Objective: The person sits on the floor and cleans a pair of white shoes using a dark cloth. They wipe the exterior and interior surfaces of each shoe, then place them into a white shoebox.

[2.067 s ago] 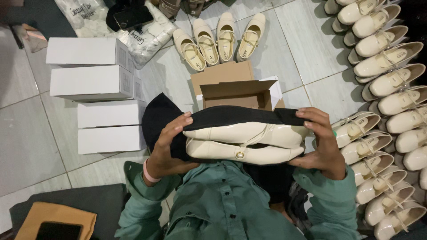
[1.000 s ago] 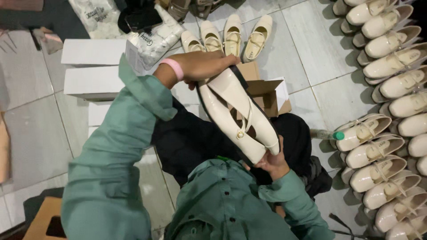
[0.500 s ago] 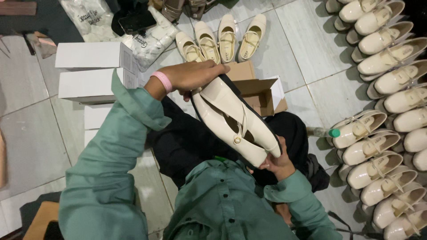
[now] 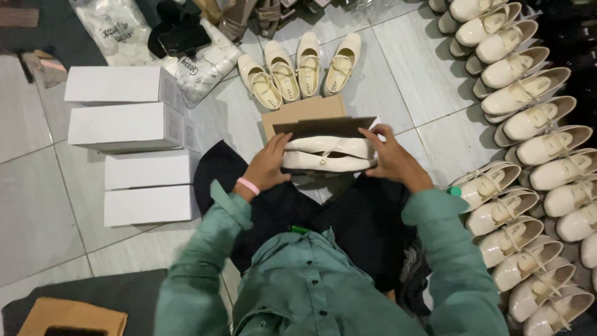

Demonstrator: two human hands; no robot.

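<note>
A pair of cream shoes [image 4: 326, 154], stacked sideways, is being held closed-in at each end by the left hand [image 4: 268, 165] and right hand [image 4: 390, 158], just above an open cardboard box [image 4: 301, 112]. White boxes [image 4: 124, 127] are lying left of the left grip.

Four closed white boxes [image 4: 127, 152] lie stacked in two pairs on the grey tiled floor [image 4: 37, 205], with four loose cream shoes [image 4: 301, 68] fanned out beyond them. Along the right edge runs a long row of cream strap shoes [image 4: 535, 155]. White plastic bags [image 4: 186, 59] and a black bundle [image 4: 180, 34] lie near the top.
</note>
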